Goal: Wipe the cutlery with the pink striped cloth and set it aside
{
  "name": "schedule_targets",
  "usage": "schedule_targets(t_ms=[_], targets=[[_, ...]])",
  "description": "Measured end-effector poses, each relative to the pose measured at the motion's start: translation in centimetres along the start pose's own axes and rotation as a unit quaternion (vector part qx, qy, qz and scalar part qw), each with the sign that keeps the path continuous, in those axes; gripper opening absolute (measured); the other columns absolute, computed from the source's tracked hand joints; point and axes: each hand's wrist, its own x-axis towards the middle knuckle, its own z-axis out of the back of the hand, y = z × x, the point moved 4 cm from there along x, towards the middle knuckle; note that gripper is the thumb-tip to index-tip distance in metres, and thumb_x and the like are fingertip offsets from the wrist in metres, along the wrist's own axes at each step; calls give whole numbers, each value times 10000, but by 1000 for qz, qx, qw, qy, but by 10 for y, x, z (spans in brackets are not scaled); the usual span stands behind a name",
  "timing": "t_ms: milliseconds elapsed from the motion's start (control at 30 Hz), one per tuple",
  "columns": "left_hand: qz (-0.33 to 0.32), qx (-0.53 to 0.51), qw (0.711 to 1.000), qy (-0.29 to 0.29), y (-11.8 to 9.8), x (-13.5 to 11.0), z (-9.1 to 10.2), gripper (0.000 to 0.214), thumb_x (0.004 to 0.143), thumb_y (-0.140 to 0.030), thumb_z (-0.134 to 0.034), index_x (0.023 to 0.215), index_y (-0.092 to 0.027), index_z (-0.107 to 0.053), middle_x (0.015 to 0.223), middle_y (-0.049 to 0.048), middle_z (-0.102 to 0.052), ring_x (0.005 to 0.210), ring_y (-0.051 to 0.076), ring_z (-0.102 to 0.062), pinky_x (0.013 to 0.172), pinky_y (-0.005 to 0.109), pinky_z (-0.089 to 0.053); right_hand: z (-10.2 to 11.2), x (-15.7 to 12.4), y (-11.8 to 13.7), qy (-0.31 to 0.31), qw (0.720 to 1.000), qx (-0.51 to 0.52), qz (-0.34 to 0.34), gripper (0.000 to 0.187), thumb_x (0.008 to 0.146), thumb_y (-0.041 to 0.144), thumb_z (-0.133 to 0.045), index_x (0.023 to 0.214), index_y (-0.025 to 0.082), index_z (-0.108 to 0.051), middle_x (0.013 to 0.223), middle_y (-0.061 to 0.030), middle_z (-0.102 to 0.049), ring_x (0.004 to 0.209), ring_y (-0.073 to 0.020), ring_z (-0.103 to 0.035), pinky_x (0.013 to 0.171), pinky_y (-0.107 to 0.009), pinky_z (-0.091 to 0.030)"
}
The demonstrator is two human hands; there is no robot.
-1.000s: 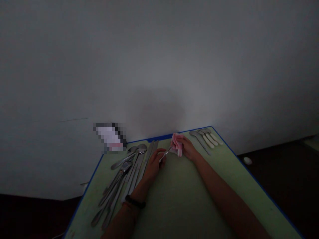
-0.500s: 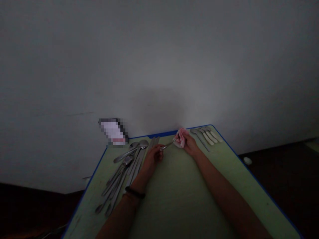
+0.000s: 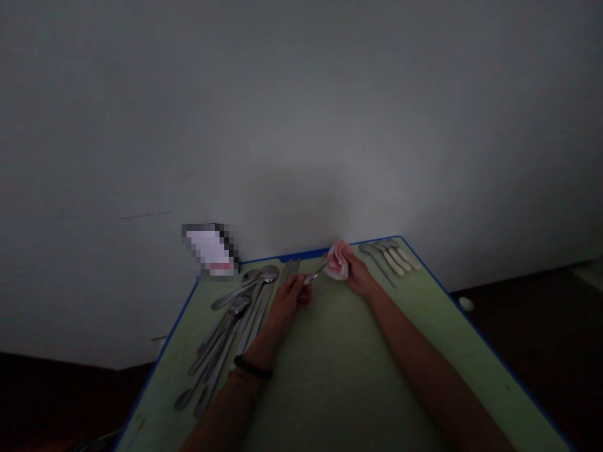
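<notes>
My left hand is closed on the handle of a shiny metal piece of cutlery. The other end of it runs into a pink and white cloth, so I cannot see what kind it is. That cloth is bunched in my right hand, whose fingers wrap round it near the table's far edge. Left of my left hand lies a pile of metal spoons and other cutlery, partly overlapping. Beyond my right hand, a metal spoon lies beside several pieces with cream handles.
The pale green table has a blue rim and stands against a grey wall. A phone-like device, blurred out, leans on the wall at the back left corner. A small white object is off the table's right side.
The cloth has shifted slightly left along the piece of cutlery, and its folds look different. My left hand still grips the handle, turned a little. The view has moved slightly.
</notes>
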Motion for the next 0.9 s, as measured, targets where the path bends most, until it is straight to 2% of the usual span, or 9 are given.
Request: schedule_targets(t_ms=[233,367,533,667,767,900], targets=[[20,-61,998,-25,3,3,3,299,755,-423,-601,915,-170,-596,756,24,-601,581,124,-565,446,208,-411,3,3,-3,13,1000,-10,9,222,774,352,-609,889,164,-630,834,-42,-686,712,-144,-622,730,-277,-509],[9,-61,997,-35,1,2,4,315,733,-397,-633,945,-165,-615,796,38,-620,619,127,-578,452,199,-412,3,3,-2,-2,1000,1,6,269,807,416,-562,926,182,-620,870,-44,-689,769,-161,-640,776,-310,-511],[-1,-93,995,-22,0,3,3,403,772,-476,-567,1019,-161,-608,848,47,-622,632,119,-584,439,195,-419,2,4,-2,-8,1000,17,1,347,833,494,-494,954,190,-613,857,-44,-690,780,-176,-647,790,-346,-515],[12,-102,995,-19,2,6,2,399,757,-467,-581,995,-148,-613,831,43,-622,617,118,-591,421,195,-412,1,0,-2,-1,1000,8,-8,240,793,371,-583,917,172,-634,861,-51,-686,749,-167,-638,743,-319,-529],[25,-102,994,-16,5,7,2,381,748,-458,-585,952,-137,-614,743,16,-606,543,107,-569,400,198,-394,-3,-4,0,17,1000,-3,-13,223,744,270,-638,945,174,-633,855,-37,-683,718,-169,-630,708,-346,-544],[36,-98,994,-10,7,7,0,384,735,-456,-589,927,-125,-609,654,-13,-579,463,91,-528,386,202,-370,-3,-5,-2,12,999,-29,-16,233,724,268,-665,931,167,-636,825,-30,-678,690,-166,-626,689,-366,-551]])
